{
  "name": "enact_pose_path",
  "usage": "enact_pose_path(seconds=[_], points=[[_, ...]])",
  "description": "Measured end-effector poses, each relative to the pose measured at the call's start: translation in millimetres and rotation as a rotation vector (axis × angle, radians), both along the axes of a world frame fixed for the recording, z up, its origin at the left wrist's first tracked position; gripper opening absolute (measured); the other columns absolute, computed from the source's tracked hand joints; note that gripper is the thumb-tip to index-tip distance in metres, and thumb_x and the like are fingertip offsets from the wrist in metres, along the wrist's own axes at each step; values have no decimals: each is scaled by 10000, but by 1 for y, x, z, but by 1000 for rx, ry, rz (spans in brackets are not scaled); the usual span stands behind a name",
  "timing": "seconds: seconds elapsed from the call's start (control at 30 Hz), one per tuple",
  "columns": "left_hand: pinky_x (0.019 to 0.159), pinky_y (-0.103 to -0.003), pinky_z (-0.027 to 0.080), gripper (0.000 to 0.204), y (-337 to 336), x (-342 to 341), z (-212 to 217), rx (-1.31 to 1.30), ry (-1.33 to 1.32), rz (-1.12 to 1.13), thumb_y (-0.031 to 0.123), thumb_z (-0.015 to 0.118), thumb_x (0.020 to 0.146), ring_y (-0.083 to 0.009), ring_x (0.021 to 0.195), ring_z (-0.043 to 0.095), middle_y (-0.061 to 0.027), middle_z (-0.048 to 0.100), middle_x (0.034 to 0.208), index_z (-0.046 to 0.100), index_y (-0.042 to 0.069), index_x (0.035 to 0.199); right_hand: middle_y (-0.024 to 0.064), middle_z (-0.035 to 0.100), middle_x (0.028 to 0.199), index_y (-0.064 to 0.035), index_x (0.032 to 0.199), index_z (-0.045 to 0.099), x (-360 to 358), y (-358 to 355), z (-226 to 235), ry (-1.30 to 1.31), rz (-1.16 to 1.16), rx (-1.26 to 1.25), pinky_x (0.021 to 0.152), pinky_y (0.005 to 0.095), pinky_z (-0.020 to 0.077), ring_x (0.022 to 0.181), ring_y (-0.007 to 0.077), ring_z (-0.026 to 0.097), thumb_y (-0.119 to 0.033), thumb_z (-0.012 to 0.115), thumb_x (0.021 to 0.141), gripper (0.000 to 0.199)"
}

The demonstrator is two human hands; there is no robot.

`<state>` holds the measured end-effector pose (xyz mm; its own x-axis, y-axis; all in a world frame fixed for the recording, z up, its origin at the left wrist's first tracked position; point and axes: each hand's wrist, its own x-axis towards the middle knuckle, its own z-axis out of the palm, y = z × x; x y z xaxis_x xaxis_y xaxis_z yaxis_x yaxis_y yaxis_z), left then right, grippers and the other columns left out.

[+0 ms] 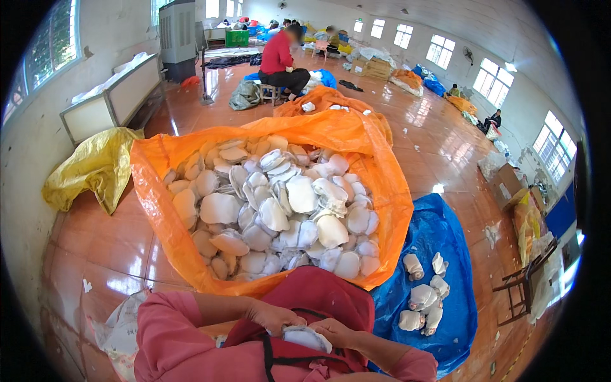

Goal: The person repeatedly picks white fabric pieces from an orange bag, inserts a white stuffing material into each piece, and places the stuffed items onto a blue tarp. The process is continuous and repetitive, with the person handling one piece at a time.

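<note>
Close to my lap, my left hand (276,318) and my right hand (337,332) both grip a white padded fabric piece (308,339). The fingers of both are closed at its upper edge, and part of it is hidden by them. Right in front of me stands a wide-open orange sack (167,224), heaped with many rounded white and cream padded pieces (301,194). To my right, several plump white bundles (422,297) lie on a blue plastic sheet (457,318).
A yellow sack (95,167) lies at the left by a white bench-like box (95,114). Ahead, a person in red (277,58) sits on a low stool. At right are a wooden chair (526,280) and cardboard boxes (506,184). A pale plastic bag (122,331) rests beside my left arm.
</note>
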<state>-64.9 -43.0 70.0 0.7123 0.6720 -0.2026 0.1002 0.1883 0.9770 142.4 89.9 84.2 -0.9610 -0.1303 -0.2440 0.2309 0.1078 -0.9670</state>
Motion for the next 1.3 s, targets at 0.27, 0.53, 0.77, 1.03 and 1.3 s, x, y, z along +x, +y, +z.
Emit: enact_pose_path(seconds=[0.27, 0.53, 0.77, 1.03, 1.3], points=[[977, -347, 319, 535, 0, -1, 6, 121, -4, -34, 102, 603, 676, -235, 1077, 433, -105, 458, 1088, 508, -29, 1186, 3, 627, 957, -43, 1155, 637, 0, 11, 3, -196, 95, 16, 796, 253, 465, 887, 100, 563, -320, 446, 1009, 367], [965, -283, 343, 546, -5, -4, 3, -246, -229, 91, 203, 705, 817, -139, 1110, 432, -40, 469, 1155, 486, 7, 1277, 39, 584, 1119, -40, 1269, 496, 13, 27, -20, -159, 192, -621, 890, 262, 440, 1025, 115, 549, -406, 746, 814, 635], [876, -255, 469, 570, -12, 6, 16, -492, -426, 336, 88, 745, 744, -109, 989, 577, -21, 609, 1090, 518, 42, 1264, 29, 587, 1112, -48, 1283, 468, 16, 29, -33, -243, 125, -772, 906, 271, 451, 1039, 135, 565, -324, 885, 662, 797], [796, -225, 484, 388, -10, 7, 24, -469, -465, 578, 44, 629, 777, -94, 885, 590, -16, 617, 996, 579, 24, 1161, 20, 576, 1156, -40, 1320, 446, 8, 17, -23, -50, -82, -658, 885, 276, 466, 1039, 133, 562, -313, 854, 701, 790], [913, -292, 456, 457, 12, 15, 3, -321, -487, 790, 70, 583, 772, -152, 1045, 560, -55, 579, 1127, 535, 22, 1223, 2, 610, 1031, -47, 1194, 523, 1, 33, -34, 1, -287, -527, 806, 253, 472, 935, 97, 572, -267, 768, 808, 507]])
